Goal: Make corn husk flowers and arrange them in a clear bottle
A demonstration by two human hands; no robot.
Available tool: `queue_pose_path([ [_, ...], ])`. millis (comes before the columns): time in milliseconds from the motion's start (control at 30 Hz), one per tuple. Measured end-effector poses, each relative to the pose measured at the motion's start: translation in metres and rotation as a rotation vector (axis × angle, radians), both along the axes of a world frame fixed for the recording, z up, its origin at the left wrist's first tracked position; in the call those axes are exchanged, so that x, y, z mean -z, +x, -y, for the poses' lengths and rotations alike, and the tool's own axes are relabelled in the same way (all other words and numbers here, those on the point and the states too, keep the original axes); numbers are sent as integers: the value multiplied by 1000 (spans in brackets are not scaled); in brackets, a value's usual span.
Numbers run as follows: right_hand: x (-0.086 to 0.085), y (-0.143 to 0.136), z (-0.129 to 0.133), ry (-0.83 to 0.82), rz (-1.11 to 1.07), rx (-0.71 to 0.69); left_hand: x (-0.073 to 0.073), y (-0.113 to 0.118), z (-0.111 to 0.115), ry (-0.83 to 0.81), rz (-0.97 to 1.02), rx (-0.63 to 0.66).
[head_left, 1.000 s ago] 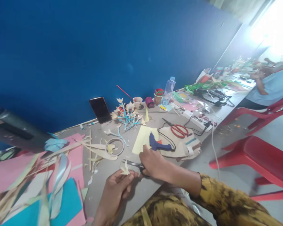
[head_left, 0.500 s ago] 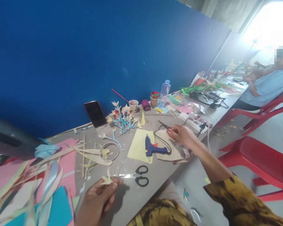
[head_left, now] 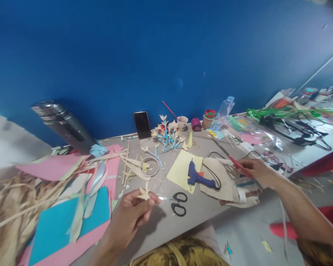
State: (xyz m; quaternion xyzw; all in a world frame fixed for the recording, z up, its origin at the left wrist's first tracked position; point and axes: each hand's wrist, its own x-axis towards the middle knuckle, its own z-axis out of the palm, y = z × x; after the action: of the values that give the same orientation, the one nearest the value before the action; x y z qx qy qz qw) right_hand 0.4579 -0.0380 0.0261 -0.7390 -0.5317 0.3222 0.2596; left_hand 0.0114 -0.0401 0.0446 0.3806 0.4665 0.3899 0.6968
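- Your left hand (head_left: 131, 211) is pinching one pale flower (head_left: 144, 193).
- Your right hand (head_left: 256, 171) is gripping one pair of red-handled scissors (head_left: 240, 167).
- One black-handled pair (head_left: 178, 201) and one blue glue gun (head_left: 193, 177) are lying between them.

Behind the long grey table (head_left: 195, 208), a broad blue wall (head_left: 144, 55), paler toward the right, with a thin whitish diagonal seam (head_left: 322, 70); left of the table, a pale, blurred surface (head_left: 11, 144); below its near right edge, a grey floor (head_left: 249, 236) with small scattered scraps (head_left: 266, 246) and red seating (head_left: 284, 229), partly cropped; cool light, glossy on the table's far right.
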Motion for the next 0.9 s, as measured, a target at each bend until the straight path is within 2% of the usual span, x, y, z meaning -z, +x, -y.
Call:
queue_pose_path([
  [100, -7, -32, 25, 100, -368, -94, -3, -5, -1, -28, 39, -5],
  [167, -12, -66, 38, 147, -465, -151, -5, -8, -1, -42, 60, -7],
  [267, -12, -121, 52, -21, -492, -302, -8, -13, -2, -37, 98, -19],
  [333, -7, -151, 57, -78, -514, -301, -10, -17, -1, -29, 122, -31],
  [400, 1, -172, 59, -120, -588, -360, -11, -20, 0, -17, 144, -35],
  [500, 7, -191, 58, -105, -641, -529, -11, -24, 2, 5, 167, -15],
  [600, 3, -204, 50, -93, -597, -619, -10, -24, 3, 3, 165, 20],
  [733, -4, -221, 40, -70, -438, -604, -6, -25, 4, -11, 149, 85],
  [900, -1, -233, 34, -54, -387, -562, -4, -30, 5, -49, 107, 97],
])
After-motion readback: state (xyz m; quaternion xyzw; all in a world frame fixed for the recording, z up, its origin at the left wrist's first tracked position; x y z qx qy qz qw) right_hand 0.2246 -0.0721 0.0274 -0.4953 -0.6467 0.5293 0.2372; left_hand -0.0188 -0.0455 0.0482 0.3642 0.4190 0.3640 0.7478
